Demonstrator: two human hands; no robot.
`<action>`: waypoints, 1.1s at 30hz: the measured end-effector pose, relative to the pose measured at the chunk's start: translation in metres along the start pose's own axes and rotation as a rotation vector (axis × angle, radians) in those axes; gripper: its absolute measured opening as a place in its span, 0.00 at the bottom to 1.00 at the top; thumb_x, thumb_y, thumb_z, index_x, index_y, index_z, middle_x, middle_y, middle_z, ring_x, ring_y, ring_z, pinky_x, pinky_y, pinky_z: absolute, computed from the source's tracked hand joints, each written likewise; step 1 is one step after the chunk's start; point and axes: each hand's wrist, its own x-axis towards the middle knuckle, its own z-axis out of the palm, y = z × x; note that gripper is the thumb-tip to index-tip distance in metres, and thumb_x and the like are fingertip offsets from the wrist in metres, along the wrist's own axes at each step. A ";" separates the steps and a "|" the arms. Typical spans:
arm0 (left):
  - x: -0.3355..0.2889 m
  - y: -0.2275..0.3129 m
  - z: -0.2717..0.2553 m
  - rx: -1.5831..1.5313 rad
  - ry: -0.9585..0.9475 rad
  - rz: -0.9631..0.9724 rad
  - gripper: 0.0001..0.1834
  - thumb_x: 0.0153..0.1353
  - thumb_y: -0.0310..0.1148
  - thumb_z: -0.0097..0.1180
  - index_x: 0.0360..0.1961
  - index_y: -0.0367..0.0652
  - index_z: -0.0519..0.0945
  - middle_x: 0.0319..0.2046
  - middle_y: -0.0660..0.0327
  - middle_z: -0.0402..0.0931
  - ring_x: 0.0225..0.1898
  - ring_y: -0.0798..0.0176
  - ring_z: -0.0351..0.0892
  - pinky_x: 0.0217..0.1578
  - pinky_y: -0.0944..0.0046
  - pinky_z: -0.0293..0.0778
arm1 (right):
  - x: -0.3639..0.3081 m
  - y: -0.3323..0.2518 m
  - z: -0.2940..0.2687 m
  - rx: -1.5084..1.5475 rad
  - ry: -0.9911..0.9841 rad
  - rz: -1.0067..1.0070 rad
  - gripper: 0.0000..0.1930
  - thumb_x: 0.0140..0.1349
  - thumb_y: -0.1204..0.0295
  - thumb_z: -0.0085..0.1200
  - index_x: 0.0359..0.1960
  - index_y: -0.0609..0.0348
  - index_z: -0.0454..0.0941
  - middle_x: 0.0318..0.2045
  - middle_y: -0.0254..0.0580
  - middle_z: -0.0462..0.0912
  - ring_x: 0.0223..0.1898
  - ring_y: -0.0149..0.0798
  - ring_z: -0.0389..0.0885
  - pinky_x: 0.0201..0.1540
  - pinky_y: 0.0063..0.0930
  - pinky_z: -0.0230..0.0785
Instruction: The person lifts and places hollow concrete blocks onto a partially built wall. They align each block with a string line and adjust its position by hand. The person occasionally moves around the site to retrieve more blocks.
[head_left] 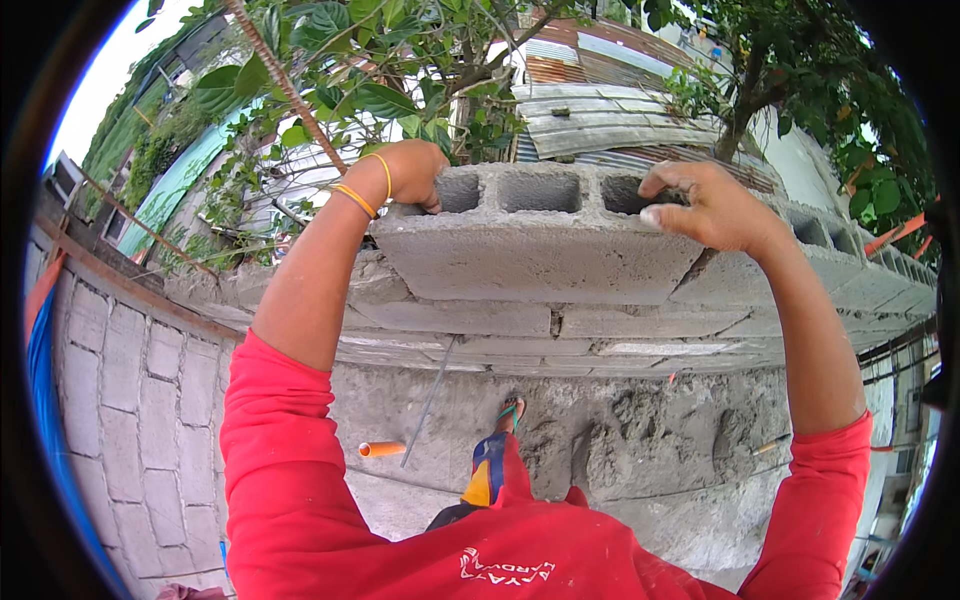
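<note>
A grey hollow concrete block point(530, 258) lies lengthwise on top of the block wall, its row of open cells facing up. My left hand point(408, 178) is closed over the block's left end, its fingertips at the left cell. At the other end, my right hand point(705, 207) curls over the right cell, with the thumb on the near top edge and the fingers toward the far side. The thumb tip has pale grey dust or mortar on it. Below sits a lower course of the wall point(630, 320), with gaps at some joints.
Leafy branches point(385, 95) and rusty corrugated sheets point(610, 115) lie beyond the wall. More blocks continue rightward along the top. Another block wall point(145, 400) stands at left. An orange pipe point(382, 449), a thin rod point(428, 410) and rough mortar point(650, 430) are below, near my foot.
</note>
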 end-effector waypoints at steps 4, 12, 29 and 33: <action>-0.003 0.004 -0.004 -0.006 -0.056 -0.031 0.29 0.48 0.45 0.74 0.46 0.35 0.84 0.43 0.44 0.84 0.47 0.41 0.83 0.49 0.51 0.79 | 0.007 0.012 0.006 -0.079 0.200 0.227 0.21 0.59 0.63 0.63 0.50 0.63 0.81 0.44 0.58 0.85 0.49 0.58 0.83 0.54 0.43 0.74; -0.043 -0.016 0.014 -0.257 0.501 0.226 0.26 0.55 0.41 0.69 0.51 0.36 0.80 0.44 0.46 0.84 0.49 0.41 0.83 0.51 0.51 0.77 | 0.033 0.001 0.017 -0.380 -0.022 0.457 0.21 0.57 0.69 0.62 0.55 0.56 0.81 0.50 0.53 0.84 0.53 0.57 0.80 0.59 0.48 0.69; -0.028 -0.114 0.184 -1.023 0.204 0.178 0.25 0.53 0.31 0.64 0.52 0.33 0.78 0.48 0.43 0.80 0.51 0.41 0.80 0.52 0.52 0.74 | 0.048 -0.025 0.023 -0.321 0.033 0.663 0.18 0.58 0.73 0.60 0.52 0.51 0.82 0.53 0.44 0.83 0.55 0.50 0.79 0.61 0.41 0.62; 0.016 -0.115 0.165 -0.908 -0.172 0.213 0.27 0.51 0.34 0.61 0.54 0.37 0.79 0.44 0.44 0.83 0.46 0.45 0.82 0.50 0.53 0.75 | 0.047 -0.023 0.020 -0.347 0.019 0.633 0.18 0.58 0.72 0.60 0.52 0.51 0.83 0.52 0.44 0.84 0.54 0.50 0.80 0.60 0.42 0.65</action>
